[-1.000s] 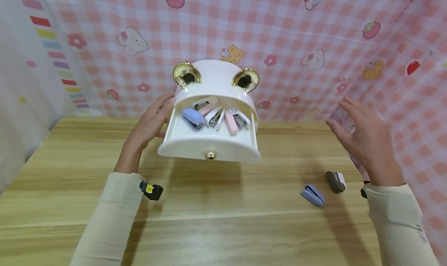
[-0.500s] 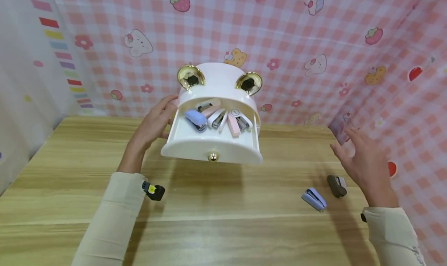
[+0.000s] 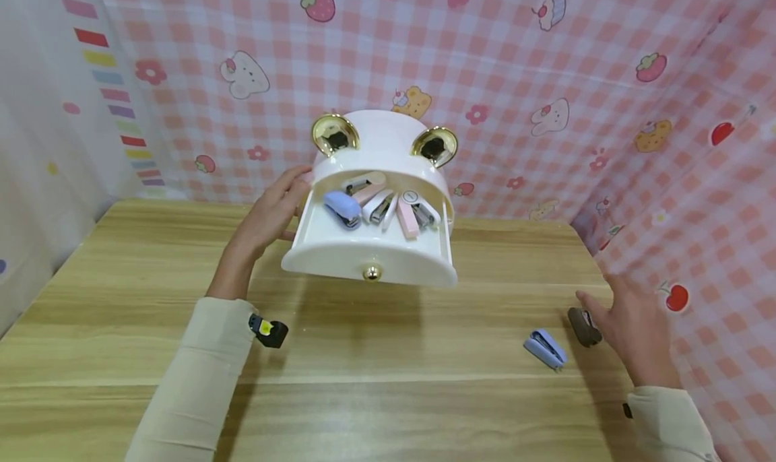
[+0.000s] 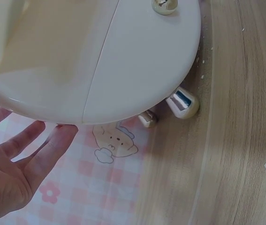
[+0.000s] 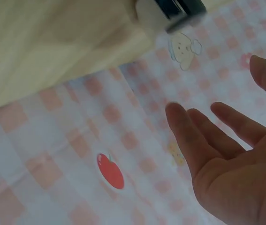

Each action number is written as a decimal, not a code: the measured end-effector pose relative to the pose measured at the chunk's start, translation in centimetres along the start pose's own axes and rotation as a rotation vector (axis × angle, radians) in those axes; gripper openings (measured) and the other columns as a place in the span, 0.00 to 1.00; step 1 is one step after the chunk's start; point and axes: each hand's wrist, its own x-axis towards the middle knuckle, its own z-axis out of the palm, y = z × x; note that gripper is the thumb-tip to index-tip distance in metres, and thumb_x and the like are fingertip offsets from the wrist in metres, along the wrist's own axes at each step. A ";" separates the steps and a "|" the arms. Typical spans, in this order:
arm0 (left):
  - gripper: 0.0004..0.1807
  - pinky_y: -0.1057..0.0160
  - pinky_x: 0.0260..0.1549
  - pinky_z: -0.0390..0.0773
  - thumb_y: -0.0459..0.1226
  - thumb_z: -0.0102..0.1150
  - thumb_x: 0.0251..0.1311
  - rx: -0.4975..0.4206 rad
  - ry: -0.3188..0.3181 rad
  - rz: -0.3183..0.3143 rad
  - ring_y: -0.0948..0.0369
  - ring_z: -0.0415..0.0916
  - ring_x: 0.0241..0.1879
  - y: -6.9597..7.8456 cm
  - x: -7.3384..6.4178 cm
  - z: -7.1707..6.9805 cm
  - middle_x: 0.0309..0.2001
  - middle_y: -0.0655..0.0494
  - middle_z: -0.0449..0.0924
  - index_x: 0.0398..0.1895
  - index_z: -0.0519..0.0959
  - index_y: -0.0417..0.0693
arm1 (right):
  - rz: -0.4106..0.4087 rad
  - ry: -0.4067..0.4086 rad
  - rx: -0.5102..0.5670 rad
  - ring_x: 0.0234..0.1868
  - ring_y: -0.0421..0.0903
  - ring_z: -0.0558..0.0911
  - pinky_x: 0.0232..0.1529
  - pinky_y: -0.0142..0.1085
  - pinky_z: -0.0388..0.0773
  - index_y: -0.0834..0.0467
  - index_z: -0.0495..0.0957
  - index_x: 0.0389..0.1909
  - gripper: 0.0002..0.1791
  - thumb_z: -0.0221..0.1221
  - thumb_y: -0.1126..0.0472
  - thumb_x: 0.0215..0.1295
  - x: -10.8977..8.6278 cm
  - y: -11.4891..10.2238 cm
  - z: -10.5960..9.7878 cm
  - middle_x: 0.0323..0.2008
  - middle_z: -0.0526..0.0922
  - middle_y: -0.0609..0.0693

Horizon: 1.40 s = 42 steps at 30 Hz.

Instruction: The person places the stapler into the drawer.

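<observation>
A white drawer box [image 3: 382, 128] with gold-rimmed ears stands on the table, its drawer [image 3: 370, 258] pulled out. Inside the drawer lie several mini staplers, among them a blue one [image 3: 342, 206] at left and a pink and white one [image 3: 408, 218] at right. The fingertips of my left hand [image 3: 267, 216] touch the box's left side, fingers extended in the left wrist view. On the table at right are a blue stapler [image 3: 545, 349] and a dark grey stapler [image 3: 584, 327]. My right hand [image 3: 639, 331], fingers spread and holding nothing, hovers just right of the grey stapler, partly overlapping it.
The wooden table [image 3: 364, 408] runs up to a pink checked cloth [image 3: 515, 64] behind and along the right side. A white curtain [image 3: 48, 145] hangs at the left. The box stands on shiny metallic feet [image 4: 183, 103].
My right hand has come down and closer to the grey stapler. My left hand stays at the box's side, and the drawer remains out. The head view has shifted slightly.
</observation>
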 end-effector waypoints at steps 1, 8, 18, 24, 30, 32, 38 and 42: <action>0.36 0.48 0.34 0.87 0.61 0.37 0.76 0.002 0.001 0.001 0.43 0.75 0.52 0.0 0.0 0.0 0.65 0.39 0.67 0.81 0.54 0.58 | 0.000 -0.002 0.002 0.40 0.78 0.76 0.33 0.69 0.71 0.73 0.77 0.53 0.29 0.70 0.54 0.60 -0.2 0.2 0.3 0.44 0.79 0.77; 0.35 0.47 0.34 0.86 0.60 0.35 0.77 0.007 -0.007 0.001 0.45 0.77 0.51 -0.1 -0.1 -0.1 0.67 0.40 0.66 0.81 0.53 0.59 | 0.052 -0.135 0.066 0.45 0.78 0.76 0.42 0.68 0.73 0.80 0.74 0.53 0.31 0.66 0.53 0.67 -1.2 0.7 1.8 0.46 0.77 0.80; 0.35 0.48 0.34 0.87 0.60 0.36 0.77 -0.004 0.001 0.002 0.44 0.77 0.52 -0.1 -0.1 0.0 0.67 0.39 0.66 0.81 0.54 0.59 | 0.052 -0.163 -0.017 0.38 0.75 0.79 0.32 0.66 0.75 0.75 0.79 0.46 0.31 0.68 0.48 0.63 -1.4 0.2 2.9 0.39 0.81 0.77; 0.35 0.47 0.34 0.87 0.60 0.35 0.77 0.008 0.000 0.010 0.44 0.77 0.51 -0.1 -0.1 0.0 0.67 0.39 0.67 0.81 0.53 0.59 | 0.079 -0.212 -0.010 0.30 0.71 0.79 0.25 0.60 0.73 0.69 0.80 0.32 0.28 0.69 0.44 0.62 -1.2 0.0 2.9 0.27 0.79 0.71; 0.35 0.47 0.33 0.87 0.60 0.35 0.77 0.013 0.000 0.009 0.45 0.77 0.49 -0.1 0.0 0.0 0.65 0.38 0.68 0.81 0.54 0.59 | 0.112 -0.312 -0.019 0.30 0.69 0.79 0.26 0.58 0.74 0.66 0.79 0.29 0.30 0.67 0.39 0.62 -1.3 0.1 2.8 0.26 0.79 0.68; 0.36 0.47 0.33 0.87 0.61 0.36 0.76 0.015 0.004 0.008 0.45 0.77 0.49 -0.2 0.0 0.1 0.65 0.39 0.68 0.81 0.54 0.59 | 0.119 -0.332 -0.022 0.30 0.69 0.79 0.27 0.58 0.74 0.66 0.79 0.30 0.29 0.67 0.40 0.63 -1.3 0.1 2.8 0.27 0.80 0.68; 0.36 0.47 0.33 0.87 0.62 0.37 0.76 0.018 0.011 0.010 0.45 0.78 0.49 -0.3 0.1 0.1 0.65 0.40 0.68 0.81 0.55 0.59 | 0.108 -0.305 -0.014 0.24 0.62 0.78 0.24 0.56 0.72 0.62 0.77 0.25 0.19 0.69 0.51 0.61 -1.4 0.2 2.8 0.22 0.78 0.62; 0.36 0.47 0.33 0.87 0.62 0.37 0.76 0.020 0.011 0.010 0.45 0.77 0.48 -0.3 0.1 0.0 0.64 0.40 0.69 0.81 0.55 0.59 | 0.106 -0.313 0.000 0.23 0.56 0.75 0.24 0.51 0.70 0.61 0.74 0.23 0.17 0.68 0.55 0.62 -1.4 0.3 2.7 0.21 0.76 0.57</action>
